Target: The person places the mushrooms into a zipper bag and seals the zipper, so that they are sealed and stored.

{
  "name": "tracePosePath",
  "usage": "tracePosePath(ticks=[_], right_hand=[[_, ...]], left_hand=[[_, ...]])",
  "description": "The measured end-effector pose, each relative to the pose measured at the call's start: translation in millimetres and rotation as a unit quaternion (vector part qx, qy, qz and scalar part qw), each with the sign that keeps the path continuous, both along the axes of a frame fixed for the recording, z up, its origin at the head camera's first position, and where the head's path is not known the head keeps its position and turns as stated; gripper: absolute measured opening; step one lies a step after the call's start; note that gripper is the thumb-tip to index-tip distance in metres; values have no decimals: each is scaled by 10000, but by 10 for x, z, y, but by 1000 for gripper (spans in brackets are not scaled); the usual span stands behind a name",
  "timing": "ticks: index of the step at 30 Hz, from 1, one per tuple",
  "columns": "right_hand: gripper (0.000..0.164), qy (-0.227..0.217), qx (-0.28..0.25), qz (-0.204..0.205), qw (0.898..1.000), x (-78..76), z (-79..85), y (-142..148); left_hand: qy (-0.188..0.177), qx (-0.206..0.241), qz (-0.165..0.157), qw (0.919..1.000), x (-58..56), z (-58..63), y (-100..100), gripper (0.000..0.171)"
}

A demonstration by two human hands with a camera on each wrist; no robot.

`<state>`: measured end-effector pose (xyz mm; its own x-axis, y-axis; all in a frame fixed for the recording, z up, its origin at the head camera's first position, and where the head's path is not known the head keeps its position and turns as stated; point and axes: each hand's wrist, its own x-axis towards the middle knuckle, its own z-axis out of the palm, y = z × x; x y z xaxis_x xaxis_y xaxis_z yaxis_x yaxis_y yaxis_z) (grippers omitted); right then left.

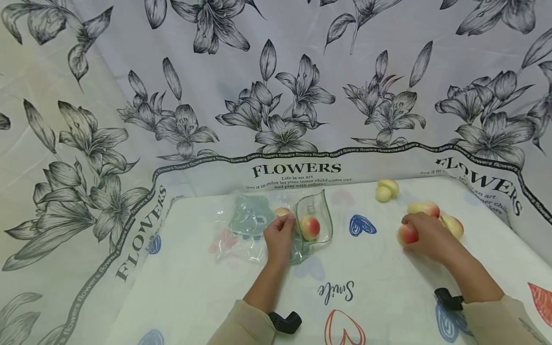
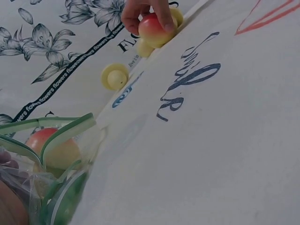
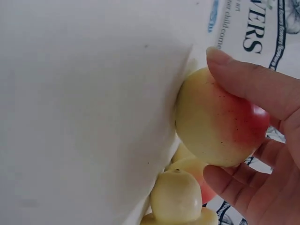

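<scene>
A clear zip bag (image 1: 241, 247) with green edges and a green cartoon print lies on the cloth, its mouth spread toward the right. My left hand (image 1: 278, 242) pinches the bag near its mouth. One red-and-yellow apple (image 1: 310, 227) shows in the bag's opening; part of another pale fruit (image 1: 282, 211) appears behind my left fingertips. Off to the right, my right hand (image 1: 433, 242) grips another red-and-yellow apple (image 3: 218, 119) between thumb and fingers. Close to that hand are a yellow-and-red fruit (image 1: 431, 209) and a pear-shaped one (image 1: 453, 226).
Pale yellow fruits (image 1: 386, 189) sit at the back of the table, right of the bag. A white cloth (image 1: 379, 278) printed with hearts and "Smile" covers the table. Behind it hangs a flower-printed curtain (image 1: 297, 28).
</scene>
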<state>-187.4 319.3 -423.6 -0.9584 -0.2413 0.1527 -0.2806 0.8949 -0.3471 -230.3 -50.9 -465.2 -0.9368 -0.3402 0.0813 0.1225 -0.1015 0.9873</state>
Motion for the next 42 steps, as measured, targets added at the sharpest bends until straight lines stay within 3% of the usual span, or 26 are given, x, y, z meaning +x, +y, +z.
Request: tracePosePath(ticks=[5,10,17,24,31,38,42], right_hand=[[54,21,72,23,10000,-24,16,-25],[54,-62,-323,103,9994,-17,59,-73],[61,165,-817,87,9965,-65,101,-220],[75,-463,-1603,-95,9859,-193,149,-475],[75,-1170,-2802,-150,9527,-354,140,-768],[66,-1546,-4034,475,9006,-412,53,-992],[58,-1811,-4314,750,8806,-397,-2,-1028]], left_hand=[[16,-38,5,10000,-3,-8,-7,19],[95,-103,94,9999,3,-2,-1,20],[-26,15,33,10000,40,49,2,18],[-91,-69,-23,9999,96,151,-2,15],[-29,33,37,10000,20,44,-11,17],[88,-9,7,10000,3,9,-6,17],[38,-156,9,9999,8,9,-10,17]])
